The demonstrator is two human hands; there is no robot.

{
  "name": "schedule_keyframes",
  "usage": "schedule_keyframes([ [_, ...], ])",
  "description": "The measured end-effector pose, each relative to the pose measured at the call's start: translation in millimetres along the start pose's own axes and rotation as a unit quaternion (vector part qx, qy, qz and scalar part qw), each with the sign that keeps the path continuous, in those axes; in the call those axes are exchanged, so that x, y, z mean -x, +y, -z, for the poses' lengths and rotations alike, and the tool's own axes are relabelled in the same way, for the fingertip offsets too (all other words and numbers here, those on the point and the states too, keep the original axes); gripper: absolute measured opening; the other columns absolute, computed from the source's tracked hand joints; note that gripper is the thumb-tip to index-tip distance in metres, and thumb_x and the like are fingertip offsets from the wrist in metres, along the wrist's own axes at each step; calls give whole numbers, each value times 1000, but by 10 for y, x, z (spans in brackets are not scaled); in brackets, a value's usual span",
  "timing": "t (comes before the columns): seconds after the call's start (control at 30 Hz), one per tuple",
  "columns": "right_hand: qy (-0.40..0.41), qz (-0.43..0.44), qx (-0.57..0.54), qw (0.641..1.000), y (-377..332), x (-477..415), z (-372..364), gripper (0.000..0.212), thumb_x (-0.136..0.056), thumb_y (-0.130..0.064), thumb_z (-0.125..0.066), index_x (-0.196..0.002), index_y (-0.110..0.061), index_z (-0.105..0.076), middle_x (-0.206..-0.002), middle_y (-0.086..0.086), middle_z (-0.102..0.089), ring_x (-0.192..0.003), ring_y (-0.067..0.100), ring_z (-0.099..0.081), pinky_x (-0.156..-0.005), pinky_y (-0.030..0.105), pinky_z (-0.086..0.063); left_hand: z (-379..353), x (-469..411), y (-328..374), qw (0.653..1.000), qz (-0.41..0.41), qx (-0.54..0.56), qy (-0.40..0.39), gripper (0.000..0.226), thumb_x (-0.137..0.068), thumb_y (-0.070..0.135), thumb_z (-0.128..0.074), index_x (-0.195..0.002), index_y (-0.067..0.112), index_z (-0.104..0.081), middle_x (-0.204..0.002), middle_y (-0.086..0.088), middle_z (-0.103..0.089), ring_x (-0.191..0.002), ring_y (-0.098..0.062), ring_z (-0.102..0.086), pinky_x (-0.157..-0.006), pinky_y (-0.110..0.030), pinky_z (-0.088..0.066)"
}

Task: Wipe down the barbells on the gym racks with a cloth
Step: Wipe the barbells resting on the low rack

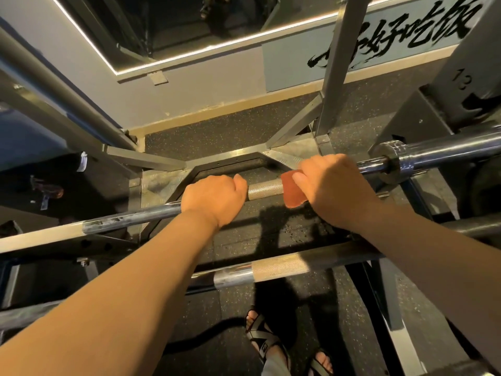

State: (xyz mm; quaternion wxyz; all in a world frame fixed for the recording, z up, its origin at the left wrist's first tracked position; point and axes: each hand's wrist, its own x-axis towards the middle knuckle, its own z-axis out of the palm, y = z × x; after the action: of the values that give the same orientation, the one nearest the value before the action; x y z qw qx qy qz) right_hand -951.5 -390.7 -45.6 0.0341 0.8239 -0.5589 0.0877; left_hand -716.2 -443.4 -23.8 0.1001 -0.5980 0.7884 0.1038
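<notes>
A steel barbell (264, 189) lies across the rack from lower left to upper right, with a knurled stretch showing between my hands. My left hand (214, 198) grips the bar with its fingers curled over it. Just to the right, my right hand (332, 185) wraps a reddish-brown cloth (291, 189) around the same bar; the cloth's edge sticks out from under my fingers. The bar's collar and sleeve (393, 165) lie right of my right hand. A second barbell (279, 268) rests lower and nearer to me.
Grey rack uprights (340, 69) and a diagonal post (62, 90) stand around the bar. The rack's base frame (162, 180) sits on a speckled rubber floor. A wall with black painted lettering (393, 36) is behind. My sandalled feet (264, 340) show below.
</notes>
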Motion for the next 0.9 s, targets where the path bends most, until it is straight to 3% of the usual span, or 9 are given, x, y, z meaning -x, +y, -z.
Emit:
schedule_keyframes([
  [0.07, -40, -37, -27, 998, 115, 152, 49, 26, -103, -36, -41, -88, -19, -53, -82, -4, -48, -77, 20, -49, -84, 45, -48, 17, -67, -28, 999, -18, 20, -43, 31, -107, 27, -24, -81, 20, -39, -77, -1, -45, -83, -30, -52, -80, -45, -49],
  [0.13, -54, -111, -64, 990, 247, 244, 67, 48, -103, -51, -18, -106, -20, -55, -96, -2, -55, -91, 22, -52, -99, 45, -41, 36, -174, -60, 996, -11, 41, -83, 33, -106, 29, -23, -77, 20, -36, -83, -7, -48, -83, -30, -48, -79, -44, -45],
  [0.2, -12, -160, -69, 985, 305, 196, 36, 55, -102, -50, -14, -102, -19, -59, -92, 1, -59, -80, 23, -49, -87, 42, -39, 40, -207, -68, 995, 1, 69, -72, 43, -105, 40, -23, -73, 19, -44, -83, -10, -54, -81, -32, -51, -79, -42, -45],
  [0.27, -27, -166, -13, 986, 289, 64, 25, 56, -98, -46, -10, -92, -17, -59, -86, 5, -63, -70, 23, -44, -75, 36, -37, 1, -121, -67, 998, 3, 67, 7, 50, -106, 44, -23, -72, 20, -51, -75, -5, -55, -75, -30, -56, -76, -40, -48],
  [0.33, -58, -163, 21, 985, 309, -14, 23, 54, -98, -40, -11, -91, -16, -59, -88, 7, -66, -70, 24, -42, -73, 35, -30, -101, 53, -71, 991, -10, 11, 131, 52, -107, 41, -20, -76, 20, -57, -73, -3, -59, -69, -28, -56, -69, -38, -47],
  [0.4, -58, -178, 16, 982, 326, -8, 31, 44, -99, -38, -18, -87, -18, -55, -86, 8, -66, -70, 25, -44, -74, 35, -30, -168, 213, -69, 986, -9, -26, 166, 56, -106, 39, -16, -80, 18, -61, -75, -3, -62, -67, -28, -56, -68, -39, -48],
  [0.67, 6, -228, -34, 973, 55, 17, -20, 32, -103, -32, -35, -76, -17, -45, -75, 5, -53, -70, 25, -49, -77, 39, -37, -35, 25, -45, 1000, 8, -3, 20, 39, -108, 32, -21, -79, 18, -43, -73, 1, -52, -79, -28, -58, -78, -45, -53],
  [0.8, 1, -166, -107, 980, -162, 43, -50, 20, -102, -25, -44, -82, -21, -46, -86, 1, -50, -85, 23, -47, -89, 42, -34, -6, -138, -127, 997, 2, 17, -70, 41, -105, 37, -19, -78, 19, -44, -83, -6, -53, -81, -29, -52, -73, -42, -41],
  [0.9, -34, -120, -40, 991, -35, -25, -37, 16, -102, -25, -45, -86, -21, -45, -85, 3, -51, -79, 25, -49, -78, 39, -34, 18, -173, -140, 993, 18, 87, -73, 53, -106, 47, -19, -77, 19, -53, -79, -5, -57, -78, -26, -56, -76, -41, -41],
])
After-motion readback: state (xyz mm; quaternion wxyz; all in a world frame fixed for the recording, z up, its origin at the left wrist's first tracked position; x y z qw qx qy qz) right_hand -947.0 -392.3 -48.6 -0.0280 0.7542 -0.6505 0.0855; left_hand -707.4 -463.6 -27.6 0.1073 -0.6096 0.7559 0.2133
